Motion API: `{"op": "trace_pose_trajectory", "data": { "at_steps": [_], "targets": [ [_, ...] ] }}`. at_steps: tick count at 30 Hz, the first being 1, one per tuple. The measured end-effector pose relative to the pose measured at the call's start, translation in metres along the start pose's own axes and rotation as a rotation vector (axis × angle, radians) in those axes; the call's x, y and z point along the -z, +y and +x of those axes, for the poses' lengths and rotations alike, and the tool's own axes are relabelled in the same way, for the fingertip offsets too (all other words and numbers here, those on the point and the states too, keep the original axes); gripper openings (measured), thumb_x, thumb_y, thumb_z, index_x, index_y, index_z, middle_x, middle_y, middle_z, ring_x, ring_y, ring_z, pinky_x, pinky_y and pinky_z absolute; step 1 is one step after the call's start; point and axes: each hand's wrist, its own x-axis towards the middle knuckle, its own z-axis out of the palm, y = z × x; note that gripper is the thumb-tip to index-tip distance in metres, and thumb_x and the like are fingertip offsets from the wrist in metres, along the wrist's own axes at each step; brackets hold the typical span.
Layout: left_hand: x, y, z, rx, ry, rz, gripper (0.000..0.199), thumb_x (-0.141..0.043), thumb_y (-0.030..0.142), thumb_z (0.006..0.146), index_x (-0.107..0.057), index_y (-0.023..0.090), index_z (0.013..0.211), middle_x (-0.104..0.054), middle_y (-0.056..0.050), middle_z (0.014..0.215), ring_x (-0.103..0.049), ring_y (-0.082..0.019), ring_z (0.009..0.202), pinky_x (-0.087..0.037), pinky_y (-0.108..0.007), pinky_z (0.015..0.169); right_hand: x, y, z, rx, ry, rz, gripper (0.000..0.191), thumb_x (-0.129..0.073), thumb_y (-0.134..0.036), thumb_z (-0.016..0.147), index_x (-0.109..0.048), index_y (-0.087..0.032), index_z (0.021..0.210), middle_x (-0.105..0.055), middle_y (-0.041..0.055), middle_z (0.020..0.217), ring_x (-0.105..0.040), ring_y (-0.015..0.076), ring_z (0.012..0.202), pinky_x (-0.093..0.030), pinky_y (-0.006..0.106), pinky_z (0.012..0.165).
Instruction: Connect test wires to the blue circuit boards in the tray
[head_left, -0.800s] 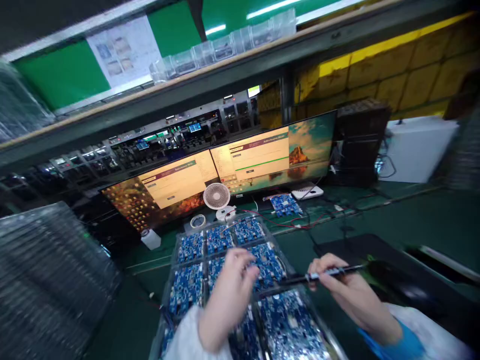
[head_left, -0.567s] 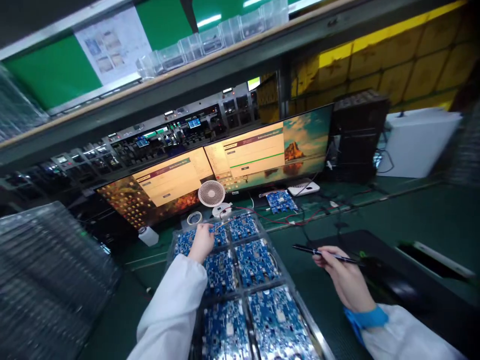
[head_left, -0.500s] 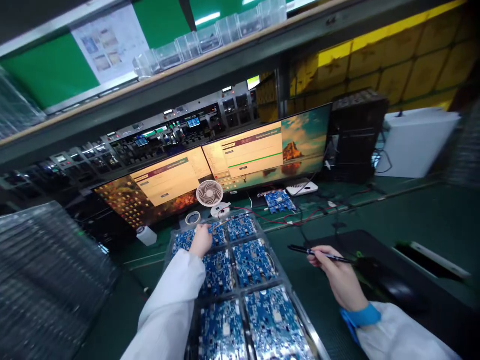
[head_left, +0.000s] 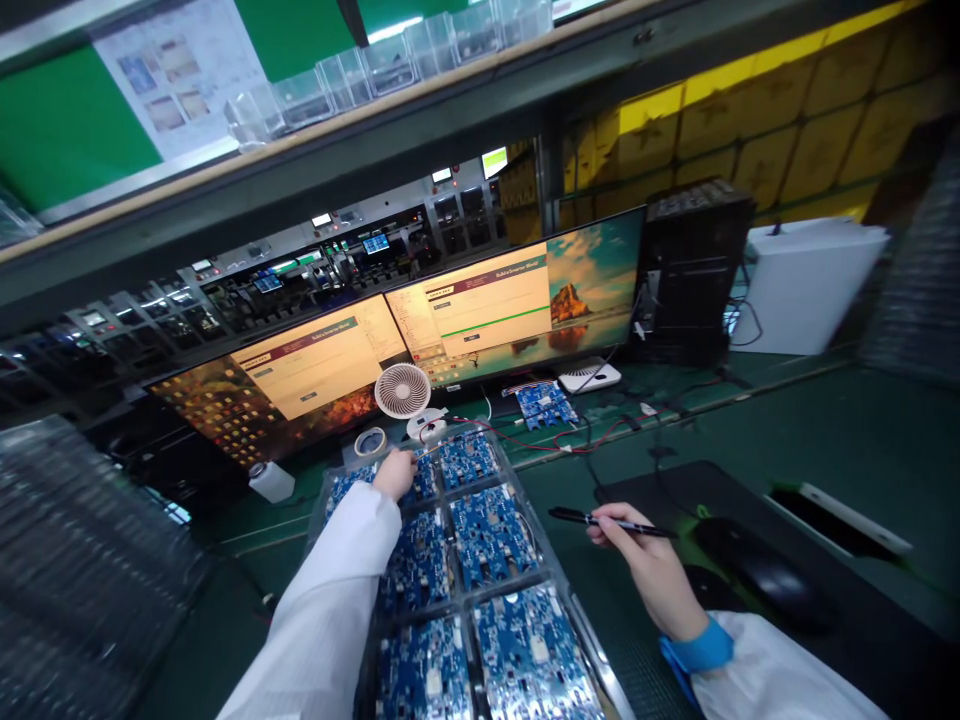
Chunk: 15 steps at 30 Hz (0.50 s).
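Note:
My left hand (head_left: pixel 395 474) reaches over the far left part of a clear tray (head_left: pixel 535 578) of blue circuit boards. Its fingers are bent together at a board (head_left: pixel 351 484); a thin tan strand shows by the fingertips, and what they grip is hidden. Several more boards, such as the near right one (head_left: pixel 525 650), lie in the tray's compartments. In my right hand (head_left: pixel 660 580) is a black pen (head_left: pixel 574 515), held between thumb and fingers right of the tray, its dark end pointing left. A blue band (head_left: pixel 697 648) circles my right wrist.
Behind the tray stand a small fan (head_left: pixel 403 390), a tape roll (head_left: pixel 370 441) and two monitors (head_left: pixel 480 320). A separate board (head_left: pixel 546 403) with red wires lies near them. Right: a mouse (head_left: pixel 757 570) on a dark mat. Left: stacked clear trays (head_left: pixel 82 560). A shelf crosses above.
The whole view has shifted, so the scene sits further left in the picture. My left hand stays by the far left board, and my right hand still holds the pen.

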Motion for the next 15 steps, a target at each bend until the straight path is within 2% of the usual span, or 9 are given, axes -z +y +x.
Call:
{"op": "trace_pose_trajectory", "data": {
  "at_steps": [7,15],
  "targets": [
    [-0.001,-0.001,-0.003,-0.039,-0.017,0.028,0.022,-0.055,0.034,0.092,-0.061,0.014,0.098,-0.063,-0.005,0.105,-0.061,-0.016,0.092,-0.052,-0.039,0.086,-0.002,-0.001,0.000,-0.002,-0.020,-0.021,0.050,-0.066,-0.068,0.068,-0.064,-0.020,0.081,-0.066,0.0037,0.071,-0.064,0.0182,0.070,-0.055,0.034,0.070],
    [0.009,0.001,-0.005,-0.099,-0.022,0.010,0.021,-0.053,0.033,0.093,-0.060,0.014,0.098,-0.064,-0.003,0.096,-0.061,-0.015,0.088,-0.051,-0.037,0.084,-0.001,0.000,0.000,0.008,-0.007,-0.027,0.049,-0.066,-0.067,0.069,-0.064,-0.020,0.081,-0.066,0.0037,0.071,-0.063,0.0179,0.069,-0.055,0.034,0.069]
  ]
}}
